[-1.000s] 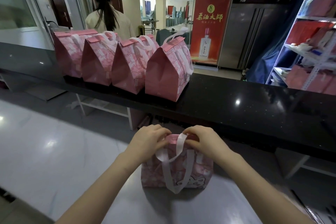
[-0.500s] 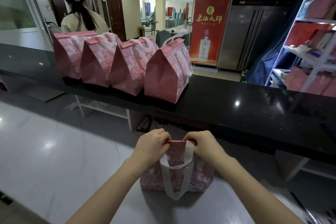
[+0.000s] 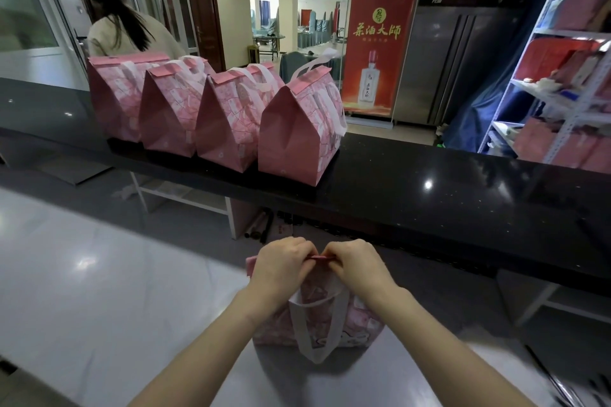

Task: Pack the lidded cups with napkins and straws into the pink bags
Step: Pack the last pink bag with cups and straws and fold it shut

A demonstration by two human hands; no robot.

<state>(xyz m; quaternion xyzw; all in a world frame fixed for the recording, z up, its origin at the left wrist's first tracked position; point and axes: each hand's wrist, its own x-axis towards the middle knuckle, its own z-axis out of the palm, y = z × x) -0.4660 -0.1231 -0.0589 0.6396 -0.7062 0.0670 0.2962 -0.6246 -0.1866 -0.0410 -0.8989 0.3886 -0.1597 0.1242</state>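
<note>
**packer_q:** Only had the head view. What was the trick for closing that pink printed paper bag (image 3: 363, 324)?

**foldguy:** Looked like the sealing step to me. I'd have pressed the fold flat from the middle outward and kept it square, like the four closed pink paper bags (image 3: 291, 142) lined up on the glossy black counter (image 3: 429, 195) well beyond the hands.

**packer_q:** And the grip?

**foldguy:** Left hand (image 3: 281, 263) and right hand (image 3: 355, 266) were both curled tight, knuckles nearly touching. They pinched the bag's folded top edge (image 3: 319, 258) between them. The bag sat right under them on the pale shiny tabletop (image 3: 99, 291). Its white strap handle (image 3: 315, 355) hung loose below the grip. Couldn't see any cups, napkins or straws, presumably inside.
</note>
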